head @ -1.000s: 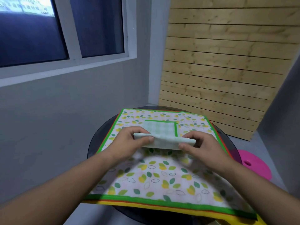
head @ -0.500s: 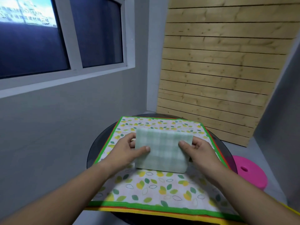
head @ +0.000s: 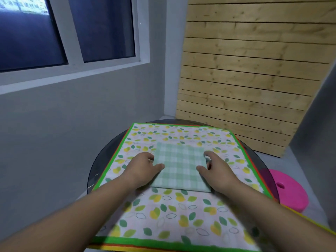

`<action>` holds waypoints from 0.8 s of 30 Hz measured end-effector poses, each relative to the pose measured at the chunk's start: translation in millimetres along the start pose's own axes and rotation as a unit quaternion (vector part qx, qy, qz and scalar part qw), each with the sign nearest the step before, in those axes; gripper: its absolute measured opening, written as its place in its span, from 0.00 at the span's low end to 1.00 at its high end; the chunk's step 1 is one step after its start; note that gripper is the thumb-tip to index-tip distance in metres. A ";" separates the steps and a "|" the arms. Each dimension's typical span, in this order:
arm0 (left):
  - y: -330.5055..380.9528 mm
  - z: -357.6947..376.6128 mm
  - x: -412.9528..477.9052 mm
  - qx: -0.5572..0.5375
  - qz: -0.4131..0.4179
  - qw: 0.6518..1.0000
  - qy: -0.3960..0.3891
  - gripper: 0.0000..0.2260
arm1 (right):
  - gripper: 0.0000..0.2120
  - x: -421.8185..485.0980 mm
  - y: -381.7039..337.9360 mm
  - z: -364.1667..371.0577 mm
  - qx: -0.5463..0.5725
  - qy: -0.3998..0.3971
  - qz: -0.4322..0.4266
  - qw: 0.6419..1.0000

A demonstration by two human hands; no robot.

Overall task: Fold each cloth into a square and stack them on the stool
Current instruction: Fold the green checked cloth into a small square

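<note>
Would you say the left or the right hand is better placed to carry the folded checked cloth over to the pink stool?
Right, most likely. The right hand already rests on the checked cloth at its right edge, and the pink stool stands on that same side, beyond the table's rim. The left hand would have to cross over.

Soft, even indoor light fills the room, coming from overhead, since the window (head: pixel 69 31) is dark blue and adds little. Shadows are faint: only a thin one lies under the folded checked cloth (head: pixel 180 170) and beneath the forearms. The wide lens bends straight lines (the wooden slat panel (head: pixel 254 70) leans and curves toward the right edge). Detail is soft throughout, with smeared blur in the lower corners.
</note>
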State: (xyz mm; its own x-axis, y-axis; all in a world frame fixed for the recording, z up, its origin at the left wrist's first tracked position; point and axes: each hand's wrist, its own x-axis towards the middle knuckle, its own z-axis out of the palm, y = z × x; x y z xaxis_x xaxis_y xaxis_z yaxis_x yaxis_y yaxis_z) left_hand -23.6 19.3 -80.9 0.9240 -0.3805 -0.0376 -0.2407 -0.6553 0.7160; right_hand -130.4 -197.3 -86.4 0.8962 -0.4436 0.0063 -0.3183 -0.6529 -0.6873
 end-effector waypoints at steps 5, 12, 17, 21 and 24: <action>2.1 0.6 1.6 0.091 -0.018 0.995 -0.022 0.14 | 0.22 0.4 0.8 3.4 -0.074 -0.001 0.009 0.997; 5.2 -3.2 -0.5 0.113 -0.026 0.992 -0.058 0.17 | 0.21 -0.9 4.0 2.5 -0.112 -0.025 -0.013 0.993; 6.5 2.0 0.0 0.169 -0.008 0.982 -0.087 0.15 | 0.21 -3.2 8.2 7.6 -0.121 -0.027 -0.020 0.992; 9.0 3.0 -0.6 0.220 0.010 0.968 -0.116 0.20 | 0.20 -5.9 8.6 9.3 -0.157 -0.019 -0.022 0.987; 10.3 5.1 -1.0 0.260 0.021 0.960 -0.102 0.29 | 0.19 -8.2 5.9 10.5 -0.190 -0.013 -0.033 0.981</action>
State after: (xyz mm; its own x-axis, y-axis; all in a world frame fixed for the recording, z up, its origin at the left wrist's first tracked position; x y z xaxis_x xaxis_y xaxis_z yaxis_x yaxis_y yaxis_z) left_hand -28.5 9.6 -77.1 0.8453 -0.4992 -0.1905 -0.4413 -0.8533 0.2778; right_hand -136.4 -191.1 -98.1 0.9246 -0.3805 0.0190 -0.3477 -0.8632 -0.3660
